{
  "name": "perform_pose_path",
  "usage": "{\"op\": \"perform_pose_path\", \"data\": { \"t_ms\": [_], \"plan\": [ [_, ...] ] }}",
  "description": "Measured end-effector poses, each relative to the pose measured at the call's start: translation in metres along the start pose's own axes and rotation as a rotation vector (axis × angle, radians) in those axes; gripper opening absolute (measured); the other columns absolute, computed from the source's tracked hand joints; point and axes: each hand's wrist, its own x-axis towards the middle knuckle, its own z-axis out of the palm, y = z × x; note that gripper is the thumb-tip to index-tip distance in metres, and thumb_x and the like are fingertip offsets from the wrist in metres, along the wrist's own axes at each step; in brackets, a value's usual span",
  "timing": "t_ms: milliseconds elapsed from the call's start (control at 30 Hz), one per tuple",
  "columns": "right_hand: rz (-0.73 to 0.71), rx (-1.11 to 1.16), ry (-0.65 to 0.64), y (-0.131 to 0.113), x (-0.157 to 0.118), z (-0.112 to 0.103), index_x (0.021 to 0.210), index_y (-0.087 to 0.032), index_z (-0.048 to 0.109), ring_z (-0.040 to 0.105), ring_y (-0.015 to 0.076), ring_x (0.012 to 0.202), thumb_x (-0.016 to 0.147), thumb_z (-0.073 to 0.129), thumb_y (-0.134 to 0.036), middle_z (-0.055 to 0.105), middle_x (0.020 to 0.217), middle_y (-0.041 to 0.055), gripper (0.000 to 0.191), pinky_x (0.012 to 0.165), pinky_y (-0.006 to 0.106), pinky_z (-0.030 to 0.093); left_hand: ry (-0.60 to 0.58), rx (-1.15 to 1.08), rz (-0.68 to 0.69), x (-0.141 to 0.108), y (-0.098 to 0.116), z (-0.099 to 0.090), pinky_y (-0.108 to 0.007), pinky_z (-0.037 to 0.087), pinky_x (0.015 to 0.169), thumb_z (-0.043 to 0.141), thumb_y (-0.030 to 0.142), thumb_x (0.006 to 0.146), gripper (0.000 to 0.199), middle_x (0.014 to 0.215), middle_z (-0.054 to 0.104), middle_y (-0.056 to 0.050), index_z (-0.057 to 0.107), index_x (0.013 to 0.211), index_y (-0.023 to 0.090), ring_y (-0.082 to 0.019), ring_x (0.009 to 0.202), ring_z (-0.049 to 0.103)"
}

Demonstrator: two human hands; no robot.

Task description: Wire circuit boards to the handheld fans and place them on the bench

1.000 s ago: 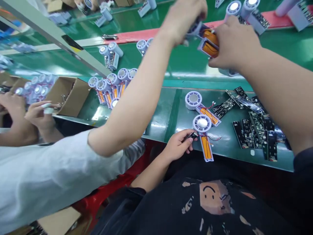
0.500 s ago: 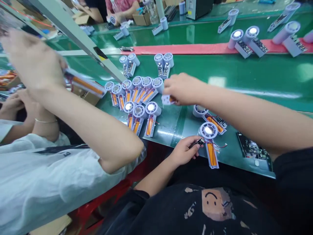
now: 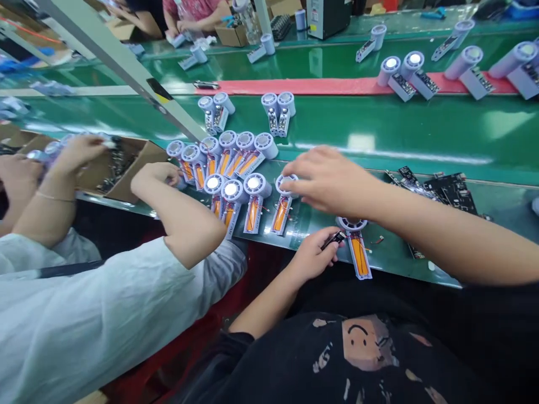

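Observation:
Between its thumb and fingers, my left hand (image 3: 315,253) pinches a small black circuit board (image 3: 334,240) near the table's front edge. Just right of it lies a lavender unit (image 3: 360,255) with an orange battery in its handle; its round head is partly under my right forearm. My right hand (image 3: 322,177) is over the table with fingers apart, its fingertips by the round head of another such unit (image 3: 280,215) that lies on the green surface. Whether the fingertips touch that head cannot be made out. Several similar units (image 3: 254,210) lie in rows to the left.
Black circuit boards (image 3: 452,191) lie right, partly behind my right forearm. A slanted metal post (image 3: 138,78) rises at left. A co-worker's arm (image 3: 181,213) reaches in beside a cardboard box (image 3: 147,157). Beyond, more units stand by a red strip (image 3: 315,86).
The unit that my right hand held now lies at the right end of the front row, and the fingers have spread. The co-worker's arm has lowered toward the rows. The view has shifted somewhat.

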Motion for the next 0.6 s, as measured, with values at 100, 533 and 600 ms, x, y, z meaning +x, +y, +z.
{"op": "perform_pose_path", "data": {
  "t_ms": [100,533,600],
  "plan": [
    [0.241,0.188,0.055,-0.007,-0.051,-0.026,0.120,-0.023,0.066,0.062,0.0246,0.106,0.096,0.057,-0.029,0.068,0.116,0.0072,0.026,0.090,0.040,0.046,-0.002,-0.039,-0.015,-0.001,0.001,-0.002,-0.015,0.050,0.048,0.058,0.023,0.087,0.037,0.092,0.068,-0.004,0.060,0.124,0.017,-0.005,0.057,0.058],
    [0.792,0.631,0.300,-0.072,-0.165,0.039,0.095,-0.022,0.073,0.068,0.0193,0.083,0.094,0.056,-0.025,0.073,0.088,0.0046,0.017,0.075,0.034,0.056,-0.063,-0.137,-0.019,-0.014,0.004,-0.007,-0.021,0.051,0.055,0.062,0.027,0.087,0.029,0.109,0.069,-0.007,0.059,0.115,0.020,-0.009,0.067,0.061],
    [0.911,0.792,0.425,-0.072,-0.160,0.044,0.091,-0.022,0.073,0.067,0.0174,0.078,0.091,0.060,-0.028,0.072,0.086,0.0037,0.014,0.070,0.032,0.056,-0.009,-0.015,0.030,-0.020,0.005,-0.008,-0.023,0.053,0.065,0.062,0.022,0.085,0.029,0.109,0.068,-0.006,0.060,0.115,0.021,-0.011,0.076,0.062]
  ]
}}
